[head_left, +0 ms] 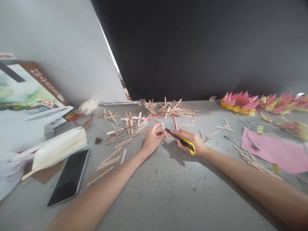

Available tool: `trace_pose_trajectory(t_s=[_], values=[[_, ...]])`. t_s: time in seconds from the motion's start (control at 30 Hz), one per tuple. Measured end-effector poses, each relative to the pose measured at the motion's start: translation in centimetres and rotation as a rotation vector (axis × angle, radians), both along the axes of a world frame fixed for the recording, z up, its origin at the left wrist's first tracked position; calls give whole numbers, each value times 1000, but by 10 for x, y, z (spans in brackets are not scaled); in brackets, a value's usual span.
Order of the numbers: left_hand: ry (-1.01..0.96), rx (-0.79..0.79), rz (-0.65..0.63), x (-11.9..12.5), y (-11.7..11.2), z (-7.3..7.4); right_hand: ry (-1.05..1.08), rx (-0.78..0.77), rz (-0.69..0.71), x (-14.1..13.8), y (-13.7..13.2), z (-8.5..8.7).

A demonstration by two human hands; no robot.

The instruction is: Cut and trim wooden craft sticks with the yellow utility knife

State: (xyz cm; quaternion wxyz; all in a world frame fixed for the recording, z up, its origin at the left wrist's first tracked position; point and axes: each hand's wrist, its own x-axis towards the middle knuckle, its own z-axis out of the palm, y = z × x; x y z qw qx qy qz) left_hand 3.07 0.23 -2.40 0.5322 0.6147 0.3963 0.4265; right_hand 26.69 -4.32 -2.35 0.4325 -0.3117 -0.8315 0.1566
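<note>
Left hand (153, 140) pinched a wooden craft stick (164, 127) between thumb and fingers, grip nearly closed. Right hand (192, 140) was wrapped around a yellow-and-black utility knife (184, 142), its black front end right at the stick; could not tell if the blade touched the wood. Both hands were over the middle of the grey table (149, 195). Containers were on the left: a printed bag or carton (26, 86) with a brown edge leaned by the pale wall (60, 41), contents hidden. A long white packet (61, 146) lay in front of it, a thin pale tip (27, 175) sticking out at the near end; could not tell what else was inside. Black phone (69, 178) lay just beside the packet. Beyond the hands, crossed stick pieces (131, 123) and a loose stick heap (185, 111) lay straight on the table; a red-and-white striped rod (175, 122) showed behind the right hand. Pink-and-yellow folded paper pieces (240, 103) sat far right, a pink sheet (276, 152) and pale cable (249, 141) nearer
</note>
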Motion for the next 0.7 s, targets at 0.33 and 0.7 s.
trace_pose_trajectory(t_s=[0.33,0.7], values=[[49,50,8,0,-2,5,18,55,10,-3,-2,4],[146,131,32,-2,-3,3,39,88,27,-5,-3,8]])
